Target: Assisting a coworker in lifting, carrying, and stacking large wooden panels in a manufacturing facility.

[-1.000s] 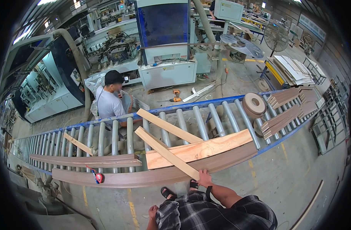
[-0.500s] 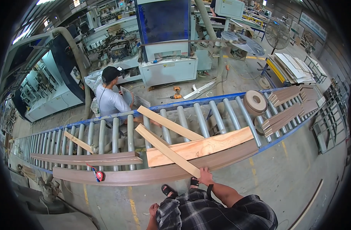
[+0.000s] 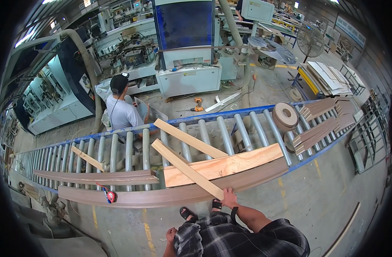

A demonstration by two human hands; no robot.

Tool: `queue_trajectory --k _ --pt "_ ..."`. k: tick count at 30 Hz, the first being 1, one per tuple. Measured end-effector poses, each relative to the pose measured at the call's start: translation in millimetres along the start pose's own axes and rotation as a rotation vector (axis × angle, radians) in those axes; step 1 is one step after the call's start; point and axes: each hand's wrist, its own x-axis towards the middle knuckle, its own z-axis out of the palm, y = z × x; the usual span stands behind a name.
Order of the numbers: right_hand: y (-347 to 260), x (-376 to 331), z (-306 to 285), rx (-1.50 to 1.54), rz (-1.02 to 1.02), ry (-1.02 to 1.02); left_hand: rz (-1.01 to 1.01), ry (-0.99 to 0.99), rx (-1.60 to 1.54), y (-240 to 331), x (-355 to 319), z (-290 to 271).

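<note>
My right hand (image 3: 229,197) is closed on the near end of a narrow light wooden strip (image 3: 183,166). That strip slants away to the left across a wide pale board (image 3: 234,163) and a long brown board (image 3: 131,198) on the roller conveyor. At my left side, apart from the conveyor, my left hand (image 3: 171,234) hangs with its fingers curled and nothing visible in them. A second light strip (image 3: 191,139) lies beyond the held one. On the brown board to the left rests a red tape measure (image 3: 110,197).
The roller conveyor (image 3: 129,150) spans left to right before me. Brown boards (image 3: 93,177), brown strips (image 3: 316,133) and a roll of edge banding (image 3: 285,115) lie on it. Beyond, a co-worker (image 3: 124,107) stands near machines; an orange drill (image 3: 198,104) lies on the floor.
The co-worker's head has turned away toward the machines. My hands and the wooden strip stay in nearly the same place.
</note>
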Motion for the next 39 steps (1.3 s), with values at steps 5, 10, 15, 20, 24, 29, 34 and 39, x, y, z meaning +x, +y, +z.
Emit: queue_trajectory --k 5,10,15,20,24,29,34,39 --pt "-1 -1 -1 -0.008 -0.005 0.014 0.015 0.027 0.046 4 -2 1" --pt "0 -1 -1 -0.026 0.018 -0.030 0.037 -0.011 0.069 3 -1 -1" --pt "0 -1 -1 -0.006 -0.013 0.010 0.020 0.011 0.087 0 2 -1" --pt "-2 -2 -3 0.001 -0.010 0.005 -0.021 0.057 0.052 -7 4 -1" --pt "-3 -1 -4 -0.010 0.000 -0.003 -0.036 0.071 0.073 -17 7 -2" --pt "-1 0 1 -0.012 -0.040 -0.010 -0.067 0.004 0.070 -24 11 -5" --pt "-4 -1 1 0.013 0.035 -0.039 -0.150 0.038 0.108 -21 8 -4" --pt "-6 -1 1 0.012 0.011 -0.007 -0.092 0.045 0.135 -22 9 -5"
